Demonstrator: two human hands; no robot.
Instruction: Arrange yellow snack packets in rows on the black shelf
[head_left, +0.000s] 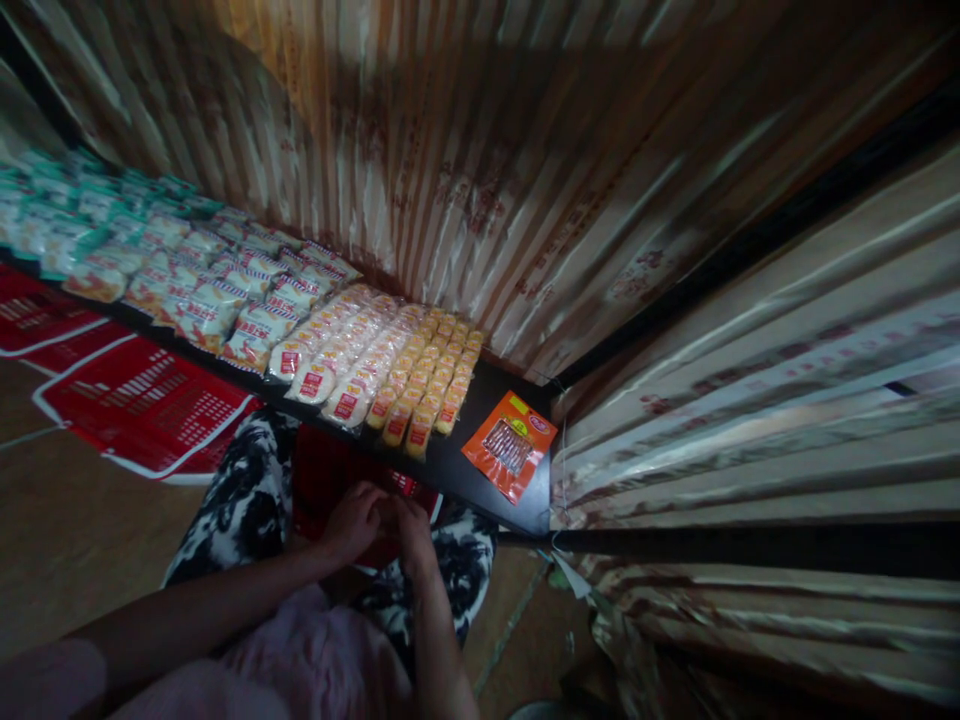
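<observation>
My left hand (355,524) and my right hand (407,526) meet low in front of me, between my knees and over a dark red basket (322,470). The fingers of both are curled in, and the fingertips nearly touch. What they hold, if anything, is hidden in the dim light. Just beyond them, on a black shelf (491,490), stand rows of small yellow packaged snacks (418,385) and long clear-wrapped packs with red labels (341,355). An orange packet (511,445) with a window lies alone at the shelf's right end.
Farther left on the shelf are white snack bags (217,285) and green-white bags (82,215). Red baskets with white rims (157,405) stand below the shelf's front edge. A pleated curtain (420,150) hangs behind and to the right, crossed by a dark bar (750,235).
</observation>
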